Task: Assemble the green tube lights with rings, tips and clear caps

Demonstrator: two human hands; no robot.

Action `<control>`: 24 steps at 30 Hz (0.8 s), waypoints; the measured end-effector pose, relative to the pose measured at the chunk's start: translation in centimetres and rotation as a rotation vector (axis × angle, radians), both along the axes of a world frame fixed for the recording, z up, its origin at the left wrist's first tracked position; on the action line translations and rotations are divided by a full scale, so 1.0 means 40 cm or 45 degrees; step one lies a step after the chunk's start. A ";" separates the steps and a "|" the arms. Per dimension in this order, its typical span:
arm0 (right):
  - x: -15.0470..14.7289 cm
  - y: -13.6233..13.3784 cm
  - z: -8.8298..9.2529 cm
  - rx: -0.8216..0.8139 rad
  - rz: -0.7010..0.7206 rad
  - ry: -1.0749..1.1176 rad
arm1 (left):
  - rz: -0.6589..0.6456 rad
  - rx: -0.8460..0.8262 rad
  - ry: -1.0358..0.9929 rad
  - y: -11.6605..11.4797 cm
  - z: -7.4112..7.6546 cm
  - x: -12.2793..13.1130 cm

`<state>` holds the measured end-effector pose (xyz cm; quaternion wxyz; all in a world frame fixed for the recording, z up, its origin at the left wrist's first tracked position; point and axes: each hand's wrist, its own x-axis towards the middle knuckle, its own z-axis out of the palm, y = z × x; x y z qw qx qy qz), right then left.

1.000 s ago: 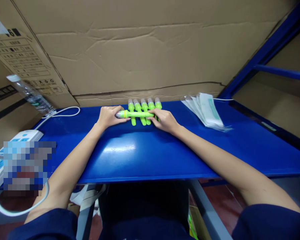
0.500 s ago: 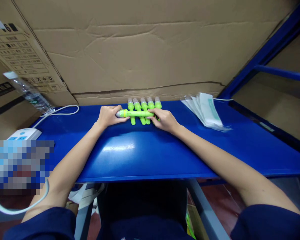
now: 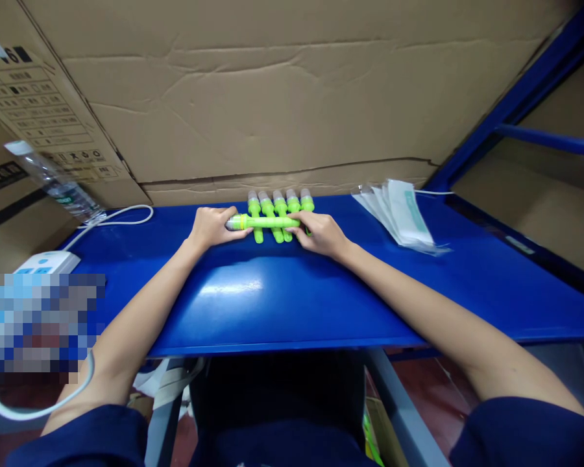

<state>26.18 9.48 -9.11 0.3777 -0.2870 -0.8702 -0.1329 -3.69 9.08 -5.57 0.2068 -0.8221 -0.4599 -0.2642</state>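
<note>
A green stick (image 3: 272, 222) with a clear cap and a yellow ring lies level between my hands. My left hand (image 3: 214, 226) grips its capped end, fingers behind and thumb in front. The plain green end is pinched between the thumb and fingers of my right hand (image 3: 321, 233). Just behind, several similar green sticks (image 3: 254, 205) lie side by side on the blue table (image 3: 282, 298), clear caps toward the cardboard. The held stick crosses in front of them, and my right hand hides part of the rightmost one.
Clear plastic packets (image 3: 403, 217) lie on the right of the table. A plastic bottle (image 3: 61, 188) leans at the back left, near a white cable and a power strip (image 3: 53, 261). Cardboard (image 3: 282, 110) stands along the back; a blue frame (image 3: 511, 110) rises at the right.
</note>
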 end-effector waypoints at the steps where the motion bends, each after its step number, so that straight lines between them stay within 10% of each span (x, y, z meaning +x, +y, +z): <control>1: 0.000 -0.001 0.001 0.004 -0.001 0.000 | 0.005 -0.005 0.003 0.000 0.000 0.000; 24: -0.005 -0.014 0.008 -0.059 -0.115 -0.171 | 0.005 -0.032 0.003 -0.004 0.005 -0.001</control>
